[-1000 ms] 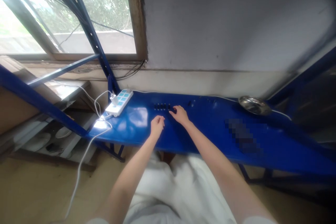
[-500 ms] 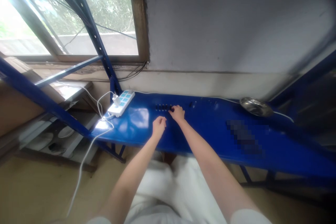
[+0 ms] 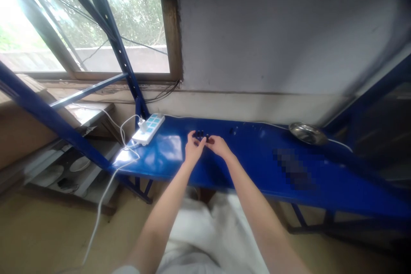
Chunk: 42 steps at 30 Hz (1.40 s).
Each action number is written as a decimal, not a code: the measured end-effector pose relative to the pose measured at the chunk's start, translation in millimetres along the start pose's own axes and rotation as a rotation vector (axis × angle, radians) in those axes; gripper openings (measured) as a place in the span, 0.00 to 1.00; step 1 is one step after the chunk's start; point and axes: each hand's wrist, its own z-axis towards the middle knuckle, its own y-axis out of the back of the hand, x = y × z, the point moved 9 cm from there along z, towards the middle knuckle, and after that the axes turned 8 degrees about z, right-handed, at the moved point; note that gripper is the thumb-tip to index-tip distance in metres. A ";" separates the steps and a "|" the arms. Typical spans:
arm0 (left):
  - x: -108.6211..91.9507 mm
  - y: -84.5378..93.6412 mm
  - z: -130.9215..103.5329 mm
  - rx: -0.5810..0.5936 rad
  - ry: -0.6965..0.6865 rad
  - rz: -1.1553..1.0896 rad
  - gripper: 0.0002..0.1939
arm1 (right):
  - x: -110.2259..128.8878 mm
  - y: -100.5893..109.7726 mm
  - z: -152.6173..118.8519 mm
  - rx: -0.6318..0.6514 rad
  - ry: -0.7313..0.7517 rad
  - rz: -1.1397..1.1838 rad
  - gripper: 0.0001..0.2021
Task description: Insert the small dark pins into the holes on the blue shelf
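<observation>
On the blue tabletop (image 3: 244, 158), several small dark cylinders (image 3: 200, 133) stand upright in a short row, partly hidden by my fingers. My left hand (image 3: 194, 149) is curled, its forefinger beside the left end of the row and its thumb pressed towards a small dark cylinder (image 3: 207, 138). From the other side my right hand (image 3: 218, 144) pinches that same piece, which is held just in front of the row. The fingertips of both hands nearly meet there. What kind of part the cylinders are is too small to tell.
A white power strip (image 3: 148, 129) with a plug in it lies at the left, its cable (image 3: 99, 209) hanging off the edge. Tiny loose bits (image 3: 236, 129) lie behind my right hand. A shiny metal dish (image 3: 307, 133) stands at the right, behind a blurred dark object (image 3: 293, 169).
My left hand has moved up and right to the row. My right hand has drawn slightly nearer to me, with a dark cylinder between its fingers, and the hands now meet.
</observation>
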 end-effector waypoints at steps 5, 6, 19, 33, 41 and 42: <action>-50.4 -9.6 -1.2 0.101 -0.263 0.234 0.09 | 28.7 25.0 -29.9 -0.054 0.051 -0.021 0.08; -56.0 -9.6 -2.8 0.110 -0.273 0.218 0.07 | 32.4 29.9 -34.2 -0.071 0.069 0.025 0.08; -90.3 13.7 -29.1 0.181 -0.052 -0.328 0.12 | 59.9 60.6 -70.5 -0.212 0.206 0.694 0.15; -101.3 13.0 -40.1 0.282 -0.115 -0.308 0.14 | 63.3 62.2 -84.1 -0.323 0.110 0.934 0.19; -109.5 16.8 -40.7 0.244 -0.197 -0.223 0.11 | 66.3 69.8 -90.9 -0.409 0.190 0.862 0.20; -109.0 16.7 -40.3 0.236 -0.194 -0.216 0.11 | 65.1 70.2 -91.0 -0.421 0.190 0.857 0.20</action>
